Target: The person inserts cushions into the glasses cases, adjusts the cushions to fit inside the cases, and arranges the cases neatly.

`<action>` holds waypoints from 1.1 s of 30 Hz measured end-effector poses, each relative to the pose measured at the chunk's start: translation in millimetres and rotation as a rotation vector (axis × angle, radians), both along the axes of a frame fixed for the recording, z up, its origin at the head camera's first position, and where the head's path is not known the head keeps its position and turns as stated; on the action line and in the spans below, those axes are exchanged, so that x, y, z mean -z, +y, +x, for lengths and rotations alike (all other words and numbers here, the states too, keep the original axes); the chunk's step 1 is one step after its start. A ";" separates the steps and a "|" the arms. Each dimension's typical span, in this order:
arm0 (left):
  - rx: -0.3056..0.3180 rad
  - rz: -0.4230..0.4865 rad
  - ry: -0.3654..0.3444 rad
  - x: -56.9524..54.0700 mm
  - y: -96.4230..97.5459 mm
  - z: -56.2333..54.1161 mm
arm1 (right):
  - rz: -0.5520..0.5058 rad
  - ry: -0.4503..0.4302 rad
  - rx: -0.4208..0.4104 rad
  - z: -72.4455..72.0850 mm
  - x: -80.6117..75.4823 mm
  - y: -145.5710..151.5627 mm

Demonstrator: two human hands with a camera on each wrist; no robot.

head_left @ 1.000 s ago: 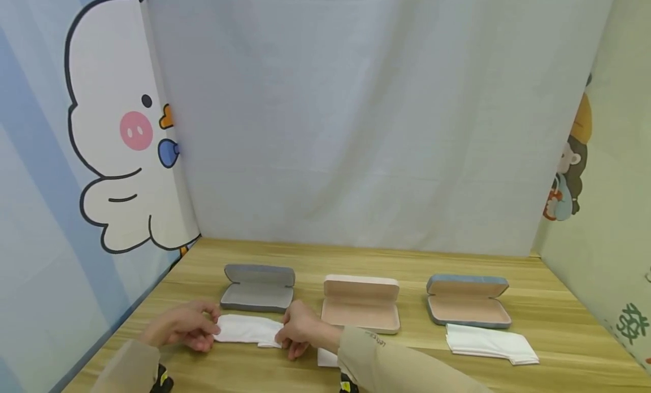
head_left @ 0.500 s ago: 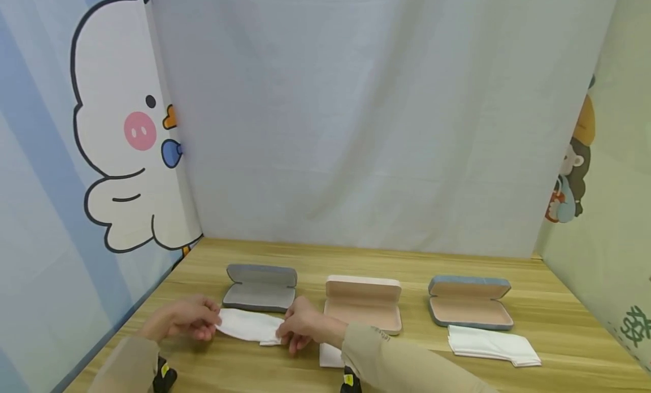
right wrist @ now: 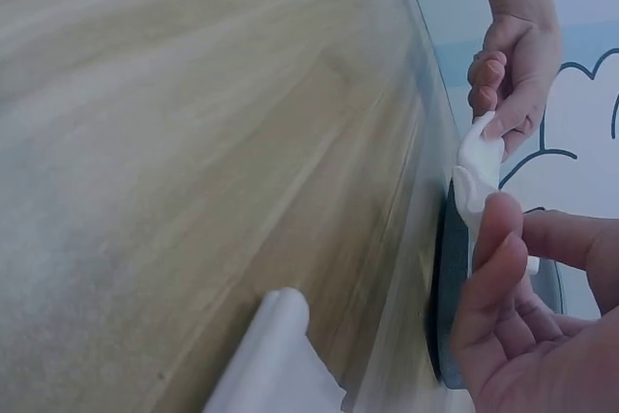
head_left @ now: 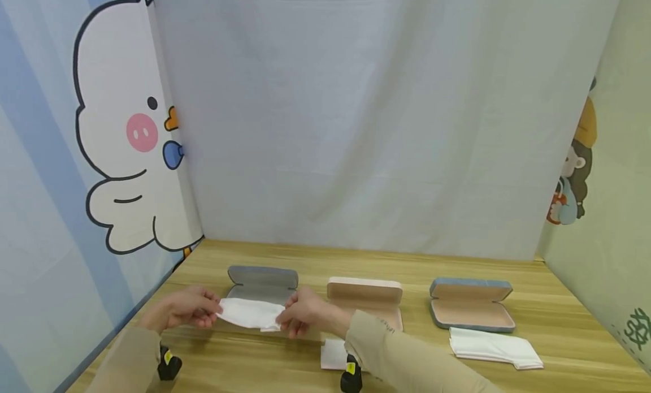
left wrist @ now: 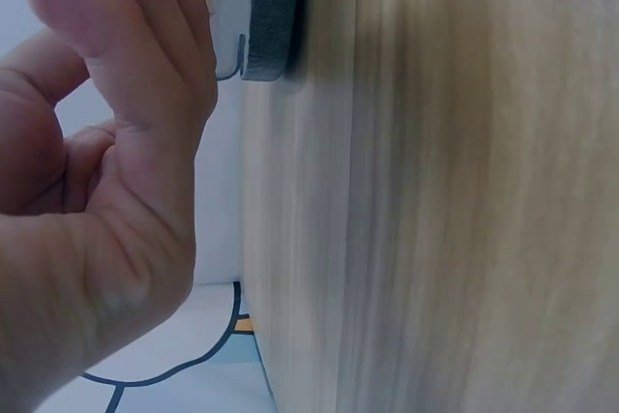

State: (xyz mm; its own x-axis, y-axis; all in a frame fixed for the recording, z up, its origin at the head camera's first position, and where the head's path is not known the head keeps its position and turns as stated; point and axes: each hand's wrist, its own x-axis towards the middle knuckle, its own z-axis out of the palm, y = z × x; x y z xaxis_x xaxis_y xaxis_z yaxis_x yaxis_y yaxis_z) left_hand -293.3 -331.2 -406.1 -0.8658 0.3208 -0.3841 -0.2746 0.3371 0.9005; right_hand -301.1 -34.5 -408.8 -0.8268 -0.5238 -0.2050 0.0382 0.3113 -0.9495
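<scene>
A folded white cloth [head_left: 249,312] is stretched between my two hands, held up in front of the open grey glasses case [head_left: 264,276] and overlapping its base in the head view. My left hand [head_left: 190,307] pinches the cloth's left end. At its right end, my right hand [head_left: 305,312] grips it between thumb and fingers. From the right wrist view, the cloth [right wrist: 476,171] sags slightly between both hands, beside the dark side of the case [right wrist: 449,287]. In the left wrist view, the left hand [left wrist: 135,132] shows with curled fingers, the cloth mostly out of sight.
An open pink glasses case [head_left: 364,289] stands mid-table, partly behind my right forearm, with another folded white cloth [head_left: 333,354] before it. To the right is an open blue case [head_left: 472,303], a third folded cloth [head_left: 494,346] in front. A curtain [head_left: 356,127] closes off the back.
Both hands have lifted the white cloth from the table and carried it away from me, up to the grey case. The cases and the other cloths stay put.
</scene>
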 end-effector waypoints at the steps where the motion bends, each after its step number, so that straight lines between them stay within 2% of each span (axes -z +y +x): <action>1: -0.001 0.007 0.000 -0.5 -0.9 -0.7 | -0.012 -0.005 -0.003 -1.2 -0.5 0.2; 6: -0.009 0.029 0.010 -1.5 -4.9 -4.1 | -0.051 -0.031 0.002 -5.6 -2.4 1.5; 17: -0.015 0.056 0.055 0.1 -4.4 -15.6 | -0.061 -0.029 0.053 -17.8 -9.2 1.1; 25: -0.057 0.043 0.112 -0.9 4.2 -26.6 | -0.067 -0.011 0.120 -28.4 -1.2 -5.1; 33: -0.114 0.000 0.143 4.6 11.3 -31.4 | -0.052 0.026 0.179 -32.0 5.6 -8.6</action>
